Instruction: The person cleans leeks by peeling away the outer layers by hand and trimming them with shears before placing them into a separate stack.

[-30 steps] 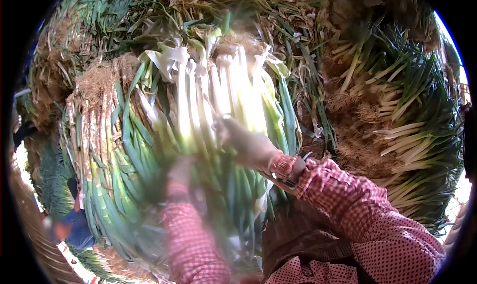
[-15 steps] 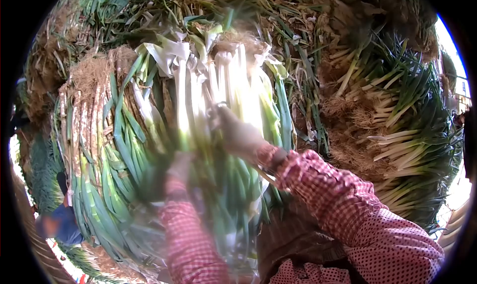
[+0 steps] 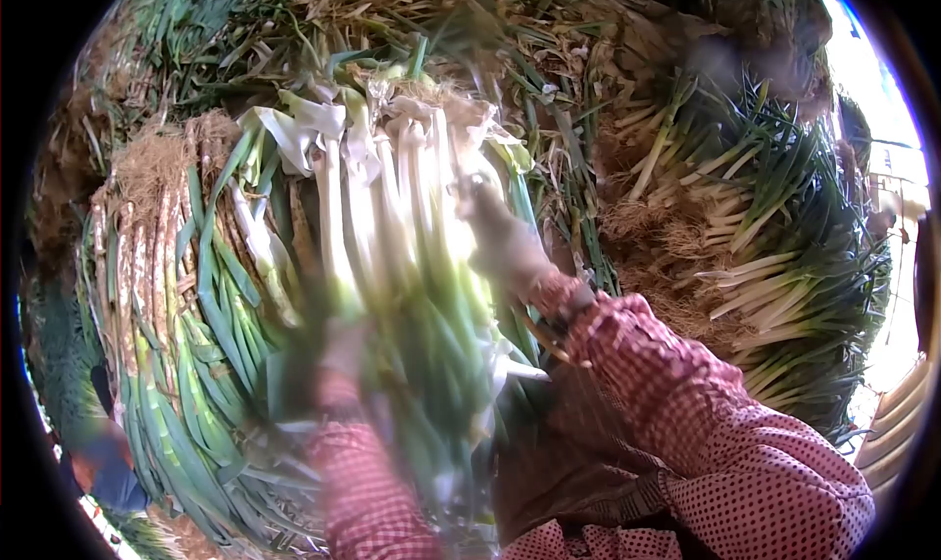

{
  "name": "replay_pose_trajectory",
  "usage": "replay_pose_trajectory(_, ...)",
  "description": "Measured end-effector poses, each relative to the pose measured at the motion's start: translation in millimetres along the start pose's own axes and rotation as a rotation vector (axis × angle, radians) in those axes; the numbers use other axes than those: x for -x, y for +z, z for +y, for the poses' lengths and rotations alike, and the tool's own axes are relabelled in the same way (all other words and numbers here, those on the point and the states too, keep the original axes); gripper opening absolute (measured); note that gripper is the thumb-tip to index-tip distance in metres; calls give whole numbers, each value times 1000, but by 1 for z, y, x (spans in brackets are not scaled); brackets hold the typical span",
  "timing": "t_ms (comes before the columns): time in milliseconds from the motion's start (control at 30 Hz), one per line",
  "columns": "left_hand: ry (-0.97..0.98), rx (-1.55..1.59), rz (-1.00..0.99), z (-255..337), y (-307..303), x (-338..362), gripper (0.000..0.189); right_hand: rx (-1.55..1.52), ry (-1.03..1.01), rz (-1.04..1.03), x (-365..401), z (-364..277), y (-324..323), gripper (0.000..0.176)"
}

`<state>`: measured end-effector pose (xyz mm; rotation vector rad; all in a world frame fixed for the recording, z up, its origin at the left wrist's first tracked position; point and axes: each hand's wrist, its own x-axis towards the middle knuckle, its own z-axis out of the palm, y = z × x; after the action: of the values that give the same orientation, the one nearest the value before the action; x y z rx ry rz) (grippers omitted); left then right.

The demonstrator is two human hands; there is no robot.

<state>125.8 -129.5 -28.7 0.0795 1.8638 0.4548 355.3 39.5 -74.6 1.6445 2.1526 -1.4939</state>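
Observation:
A thick bundle of green onions (image 3: 421,188) lies in front of me, white stalks and roots up, green leaves down. My right hand (image 3: 505,237), pale and blurred, is at the right side of the white stalks; its fingertips are smeared by motion. Lower down, my left hand (image 3: 340,349) is at the left edge of the bundle, over the green leaves, and its fingers are too blurred to make out. Both arms wear red checked sleeves.
Unpeeled onions with brown roots (image 3: 147,237) lie to the left. More onions (image 3: 755,266) are heaped on the right. Dry leaves and husks (image 3: 392,6) spread across the back. Part of another person in blue (image 3: 118,477) shows at the lower left.
The view has shifted slightly, moving the piles left. My right hand has moved from the middle of the white stalks to their right side. My left hand remains low at the left edge.

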Motion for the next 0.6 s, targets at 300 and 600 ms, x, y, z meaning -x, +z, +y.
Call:
replay_pose_trajectory(300,97,-26,81,-34,-1,-36,57,-68,89,-151,-3,-6,-15,102)
replay_pose_trajectory(600,-64,101,153,-18,14,-23,83,-196,-27,51,4,78,0,100)
